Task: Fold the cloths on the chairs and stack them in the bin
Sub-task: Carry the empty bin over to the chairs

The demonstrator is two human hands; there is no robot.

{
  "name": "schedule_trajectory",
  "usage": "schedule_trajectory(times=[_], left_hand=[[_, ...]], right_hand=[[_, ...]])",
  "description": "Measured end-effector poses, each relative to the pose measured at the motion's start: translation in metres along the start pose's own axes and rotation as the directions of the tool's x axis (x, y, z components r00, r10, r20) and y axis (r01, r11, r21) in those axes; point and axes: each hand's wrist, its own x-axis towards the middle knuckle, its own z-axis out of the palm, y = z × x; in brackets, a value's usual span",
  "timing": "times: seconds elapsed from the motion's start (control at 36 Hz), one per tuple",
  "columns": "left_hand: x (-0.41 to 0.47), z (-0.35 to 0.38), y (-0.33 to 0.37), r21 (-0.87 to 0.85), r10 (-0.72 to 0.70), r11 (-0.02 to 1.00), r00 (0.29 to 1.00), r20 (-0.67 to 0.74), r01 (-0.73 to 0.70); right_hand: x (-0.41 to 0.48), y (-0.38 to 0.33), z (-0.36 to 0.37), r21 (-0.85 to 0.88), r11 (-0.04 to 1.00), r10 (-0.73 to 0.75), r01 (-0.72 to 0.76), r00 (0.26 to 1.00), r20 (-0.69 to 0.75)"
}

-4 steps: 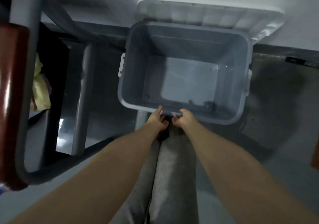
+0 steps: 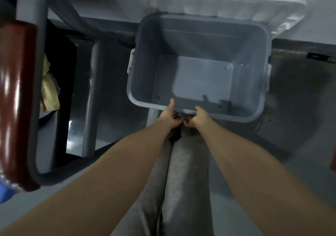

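Bin sits centre frame: smooth grey plastic, rectangular with rounded corners, and nothing folded inside, so I judge the task barely begun. My left hand and right hand both grip its near rim, thumbs on top and fingers curled beneath. A ribbed white lid lies behind. A crumpled yellow cloth waits at far left by the tubular grey chair.

Bare forearms, grey trousers, perhaps dark socks
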Motion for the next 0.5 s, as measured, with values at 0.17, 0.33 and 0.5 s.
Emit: schedule_trajectory(times=[0.17, 0.33, 0.5], left_hand=[[-0.026, 0.014, 0.006, -0.061, 0.134, 0.988, 0.984, -0.119, -0.141], [-0.052, 0.017, 0.019, -0.015, 0.150, 0.988, 0.971, -0.185, -0.155], [-0.104, 0.010, 0.016, -0.030, 0.089, 0.995, 0.970, -0.228, -0.098]], right_hand=[[-0.012, -0.004, -0.002, -0.092, 0.983, -0.162, 0.158, 0.986, -0.042], [-0.028, -0.002, -0.011, -0.438, 0.835, -0.342, 0.332, 0.938, 0.060], [-0.083, 0.018, -0.016, -0.246, 0.917, -0.334, 0.313, 0.942, -0.045]])
